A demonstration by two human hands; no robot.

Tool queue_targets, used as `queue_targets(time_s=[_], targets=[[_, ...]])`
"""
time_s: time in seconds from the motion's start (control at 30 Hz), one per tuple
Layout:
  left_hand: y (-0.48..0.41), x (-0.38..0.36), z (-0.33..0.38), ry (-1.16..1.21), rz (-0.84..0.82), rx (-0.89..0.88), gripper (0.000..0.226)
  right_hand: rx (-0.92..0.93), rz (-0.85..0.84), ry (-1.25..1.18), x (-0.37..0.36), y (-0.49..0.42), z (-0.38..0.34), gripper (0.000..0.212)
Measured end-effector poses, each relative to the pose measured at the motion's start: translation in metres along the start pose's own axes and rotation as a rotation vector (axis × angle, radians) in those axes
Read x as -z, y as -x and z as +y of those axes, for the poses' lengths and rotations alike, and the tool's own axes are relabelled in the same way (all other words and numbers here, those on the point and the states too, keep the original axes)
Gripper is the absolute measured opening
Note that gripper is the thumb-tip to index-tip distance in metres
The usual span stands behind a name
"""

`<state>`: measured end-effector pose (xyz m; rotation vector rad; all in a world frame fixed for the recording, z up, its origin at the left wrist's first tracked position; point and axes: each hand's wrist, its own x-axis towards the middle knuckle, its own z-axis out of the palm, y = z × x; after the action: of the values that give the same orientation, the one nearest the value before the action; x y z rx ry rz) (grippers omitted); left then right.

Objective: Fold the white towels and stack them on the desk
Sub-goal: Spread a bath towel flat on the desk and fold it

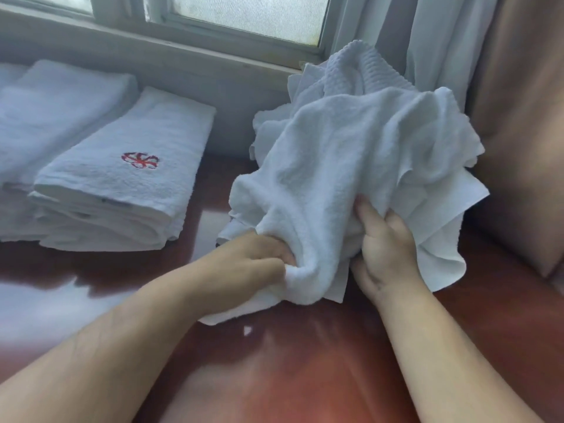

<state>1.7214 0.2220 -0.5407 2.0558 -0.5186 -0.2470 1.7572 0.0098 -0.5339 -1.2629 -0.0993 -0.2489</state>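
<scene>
A crumpled white towel (341, 166) lies on top of a heap of unfolded white towels (360, 68) at the right of the reddish-brown desk (274, 361). My left hand (253, 264) grips a bunched fold at the towel's lower edge. My right hand (384, 251) grips the towel just to the right, fingers curled up into the cloth. Left of the heap stands a stack of folded white towels (128, 178), the top one bearing a red embroidered emblem (140, 160). A second folded stack (52, 111) sits behind it at the far left.
A window (244, 13) with a grey sill runs along the back. Pale curtains (442, 41) hang at the back right. A brown cushioned surface (525, 132) rises along the desk's right side, close to the heap.
</scene>
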Motion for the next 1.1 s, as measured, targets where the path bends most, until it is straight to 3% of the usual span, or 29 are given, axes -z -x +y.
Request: queue_targets(time_s=[0.07,0.17,0.23,0.3,0.33,0.37,0.4,0.43,0.53,0.6,0.63,0.73,0.8,0.9,1.03,1.1], targets=[[0.001,0.002,-0.001,0.292,0.169,0.019,0.034,-0.002,-0.074,-0.023,0.000,0.002,-0.005,0.031],[-0.004,0.006,-0.005,0.702,0.230,0.078,0.084,0.026,-0.291,0.182,-0.001,0.010,-0.010,0.024],[-0.005,0.008,-0.005,0.827,0.180,0.121,0.087,0.034,-0.471,0.427,-0.003,0.019,-0.011,0.022],[-0.006,0.009,-0.006,0.897,0.231,0.124,0.078,0.011,-0.626,0.555,-0.004,0.026,-0.011,0.017],[-0.007,0.010,-0.006,0.897,0.297,0.124,0.076,0.012,-0.643,0.558,-0.007,0.030,-0.015,0.018],[-0.008,0.010,-0.006,0.885,0.369,0.123,0.079,0.056,-0.596,0.550,-0.009,0.032,-0.018,0.040],[-0.008,0.010,-0.006,0.872,0.434,0.113,0.085,0.110,-0.499,0.527,-0.009,0.033,-0.021,0.060],[-0.008,0.011,-0.005,0.842,0.481,0.082,0.089,0.204,-0.365,0.505,-0.009,0.032,-0.023,0.067],[-0.006,0.013,-0.006,0.432,0.600,-0.020,0.077,0.575,0.090,0.637,-0.006,0.030,-0.024,0.053],[-0.007,0.012,-0.007,0.191,0.642,-0.017,0.070,0.621,0.258,0.804,-0.001,0.021,-0.022,0.024],[-0.009,0.011,-0.009,0.139,0.647,0.005,0.066,0.535,0.229,0.893,-0.001,0.018,-0.020,0.016],[-0.010,0.010,-0.011,0.096,0.649,0.054,0.052,0.299,0.037,1.089,-0.002,0.011,-0.011,0.039],[-0.009,0.011,-0.011,0.160,0.619,0.051,0.052,0.298,-0.010,1.144,-0.005,0.012,-0.007,0.053],[-0.008,0.009,-0.009,0.194,0.542,0.019,0.072,0.293,-0.087,1.197,-0.007,0.014,-0.001,0.076],[-0.010,0.006,-0.015,0.186,0.483,-0.023,0.085,0.306,-0.173,1.268,-0.011,0.009,0.015,0.086],[-0.010,0.005,-0.018,0.185,0.467,-0.045,0.086,0.330,-0.145,1.301,-0.009,0.004,0.021,0.080]])
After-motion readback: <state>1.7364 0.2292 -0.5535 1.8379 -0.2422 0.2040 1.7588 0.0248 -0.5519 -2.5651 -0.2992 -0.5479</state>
